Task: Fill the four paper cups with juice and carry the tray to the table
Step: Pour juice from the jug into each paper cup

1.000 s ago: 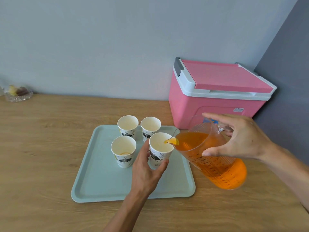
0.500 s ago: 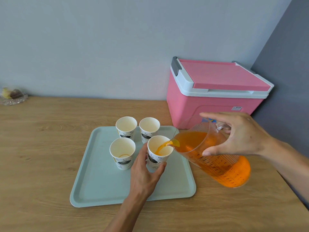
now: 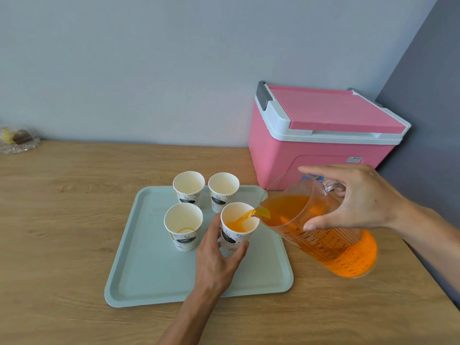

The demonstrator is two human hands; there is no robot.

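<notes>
Pouring, right hand (image 3: 358, 197) grips one jug (image 3: 331, 241); left hand (image 3: 216, 260) holds one of four cups (image 3: 234, 239).

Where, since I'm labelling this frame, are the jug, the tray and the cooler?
jug (image 3: 343, 252): head view, ribbed side wall.
tray (image 3: 154, 277): head view, bare floor, front left.
cooler (image 3: 273, 165): head view, pink front wall.

We record: our right hand (image 3: 358, 197) tilting the clear jug (image 3: 323, 232), juice streaming into the front-right cup (image 3: 239, 227), which our left hand (image 3: 219, 257) grips. Three more cups (image 3: 183, 227) stand on the pale tray (image 3: 149, 277); pink cooler (image 3: 321, 135) behind.
</notes>
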